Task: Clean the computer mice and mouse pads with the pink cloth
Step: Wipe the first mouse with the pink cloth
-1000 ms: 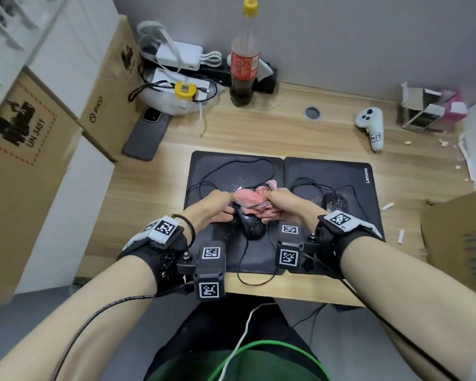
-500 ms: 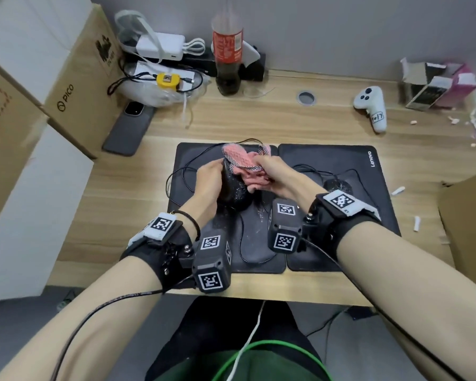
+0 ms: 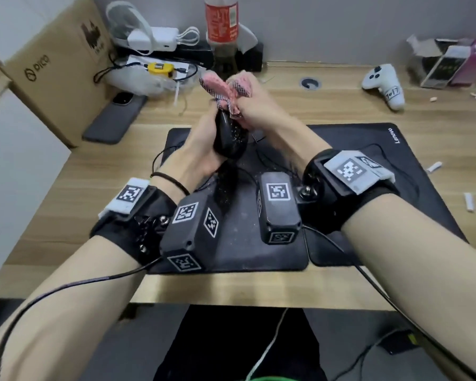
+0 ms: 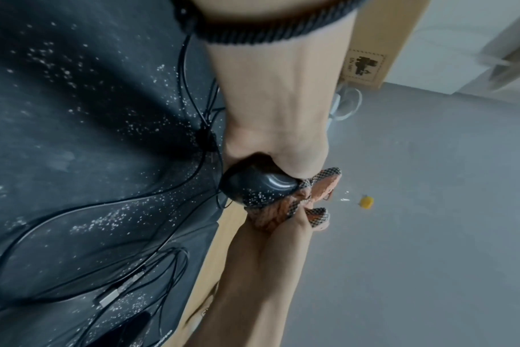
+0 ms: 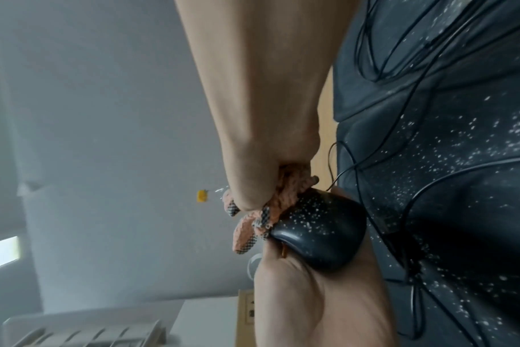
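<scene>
The step in hand looks like wiping the first mouse, lifted clear above the left mouse pad (image 3: 232,237). Taking that pad as the landmark: over its far half the left hand (image 3: 195,158) wraps its fingers round the black mouse (image 3: 230,137), white specks dotting its shell, and just right of it the right hand (image 3: 261,111) grips the bunched pink cloth (image 3: 226,90) against the mouse's far end. Next, I judge, the cloth must drag down the speckled shell. Right of the pad lies the second pad (image 3: 412,188). Far right, an opened carton (image 3: 434,66) holds contents I cannot make out.
</scene>
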The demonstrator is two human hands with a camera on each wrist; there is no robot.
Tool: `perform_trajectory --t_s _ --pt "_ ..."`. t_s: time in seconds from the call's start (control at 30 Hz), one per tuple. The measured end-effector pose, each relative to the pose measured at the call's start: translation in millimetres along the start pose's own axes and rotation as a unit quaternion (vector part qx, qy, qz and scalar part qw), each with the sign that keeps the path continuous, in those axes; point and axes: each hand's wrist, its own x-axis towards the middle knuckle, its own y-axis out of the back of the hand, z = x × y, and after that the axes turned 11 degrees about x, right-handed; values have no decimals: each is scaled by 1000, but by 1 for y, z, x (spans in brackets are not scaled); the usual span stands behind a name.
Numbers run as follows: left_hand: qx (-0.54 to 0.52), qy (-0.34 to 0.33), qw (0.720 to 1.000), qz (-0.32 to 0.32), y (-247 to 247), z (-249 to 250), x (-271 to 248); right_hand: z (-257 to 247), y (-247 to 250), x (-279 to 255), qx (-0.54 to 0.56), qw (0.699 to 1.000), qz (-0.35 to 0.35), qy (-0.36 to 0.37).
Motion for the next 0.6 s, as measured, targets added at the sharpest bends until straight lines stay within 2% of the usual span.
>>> perform_trajectory --t_s 0.1,0.2,0.37,0.47,0.53,0.6 --pt "-9 -46 998 -36 6 -3 2 5 -14 -2 -78 996 -1 48" --pt "-36 -56 996 -57 13 -3 -4 -1 -26 -23 -80 992 -23 95" --pt "-108 -9 994 -35 10 -1 -18 13 -22 -59 -101 984 -62 134" --pt "-98 -15 995 -28 5 1 -32 25 -17 -71 -15 988 -51 148" --pt "-70 -7 996 -49 -1 -3 -41 27 -14 -70 39 989 -15 139" --pt "-23 3 998 -59 -3 -10 -43 19 -12 -65 33 991 22 127"
